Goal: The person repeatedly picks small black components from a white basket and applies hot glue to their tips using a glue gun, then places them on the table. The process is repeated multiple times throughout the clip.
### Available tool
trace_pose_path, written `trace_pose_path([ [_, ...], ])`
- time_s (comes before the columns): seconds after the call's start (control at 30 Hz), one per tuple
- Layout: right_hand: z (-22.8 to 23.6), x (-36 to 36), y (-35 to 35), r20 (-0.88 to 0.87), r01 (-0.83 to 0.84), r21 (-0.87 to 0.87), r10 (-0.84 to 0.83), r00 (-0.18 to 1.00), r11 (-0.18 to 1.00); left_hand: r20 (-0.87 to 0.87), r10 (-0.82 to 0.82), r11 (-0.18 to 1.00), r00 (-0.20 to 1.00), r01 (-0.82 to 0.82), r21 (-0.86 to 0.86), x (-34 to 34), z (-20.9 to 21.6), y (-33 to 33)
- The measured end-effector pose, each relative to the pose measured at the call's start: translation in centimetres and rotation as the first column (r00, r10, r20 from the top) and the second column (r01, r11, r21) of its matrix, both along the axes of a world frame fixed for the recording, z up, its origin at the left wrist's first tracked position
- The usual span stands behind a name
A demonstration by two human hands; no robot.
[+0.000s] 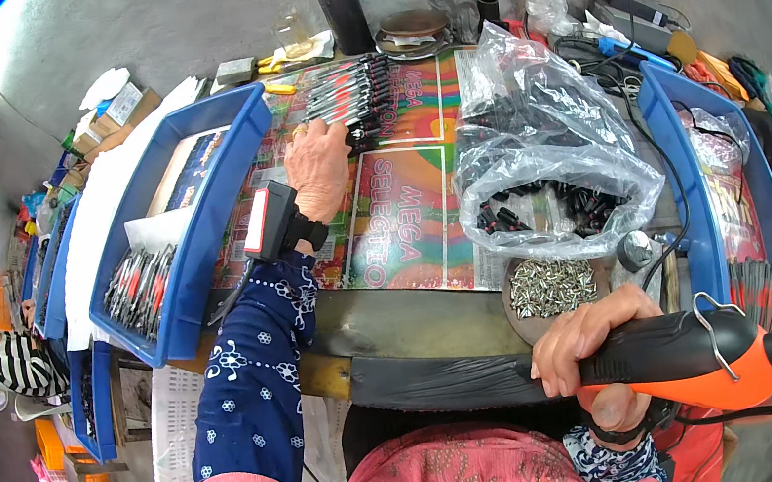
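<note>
My left hand (318, 166) reaches to a stack of slim pen-like tools (352, 96), black, silver and red, lying side by side at the far middle of the table. Its fingers are curled at the stack's near left edge, and the fingertips are partly hidden. My right hand (587, 351) is wrapped round an orange and black electric screwdriver (693, 355), held level over the table's front edge with its cord end to the right. Just beyond that hand, a round dish holds a heap of small metal pieces (552, 286). Behind it lies an open clear plastic bag (548, 157) of small black parts.
A blue bin (177, 312) with more pen-like tools stands on the left. Another blue bin (698, 194) stands right, with a cord (668, 159) running beside it. A black flask (338, 4) stands at the back. Another person (17, 346) sits far left.
</note>
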State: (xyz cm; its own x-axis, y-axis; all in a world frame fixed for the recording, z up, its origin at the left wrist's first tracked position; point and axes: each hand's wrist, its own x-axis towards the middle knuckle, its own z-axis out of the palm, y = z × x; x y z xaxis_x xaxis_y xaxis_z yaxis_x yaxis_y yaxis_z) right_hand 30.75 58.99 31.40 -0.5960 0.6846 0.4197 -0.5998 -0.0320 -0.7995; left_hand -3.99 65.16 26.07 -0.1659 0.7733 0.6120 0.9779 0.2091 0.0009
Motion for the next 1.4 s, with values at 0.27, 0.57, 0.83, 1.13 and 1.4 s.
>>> trace_pose_path([
  [0.27, -0.9, -0.3, 0.6, -0.167, -0.176, 0.065, 0.185, 0.969, 0.982, -0.113, -0.017, 0.999, 0.993, 0.02, 0.032, -0.8, -0.7, -0.3],
  [0.57, 0.3, -0.7, -1.1, -0.102, -0.146, 0.091, 0.155, 0.983, 0.985, 0.093, -0.166, 0.967, 0.982, 0.144, 0.21, 1.3, 1.3, -2.9],
  [0.83, 2.0, -1.9, -3.4, 0.029, -0.016, 0.094, 0.013, 0.999, 0.995, 0.828, -0.306, 0.944, 0.47, 0.261, 0.201, 9.6, 4.8, -12.7],
  [1.13, 2.0, -2.9, -3.0, -0.072, -0.242, 0.335, 0.281, 0.957, 0.91, 0.954, -0.034, 0.963, -0.297, 0.246, 0.11, 15.5, 3.7, -23.5],
  [1.4, 1.6, -4.5, -4.5, -0.023, -0.246, 0.368, 0.273, 0.962, 0.897, 0.744, -0.011, 0.98, -0.669, 0.139, 0.14, 18.0, 1.1, -25.6],
])
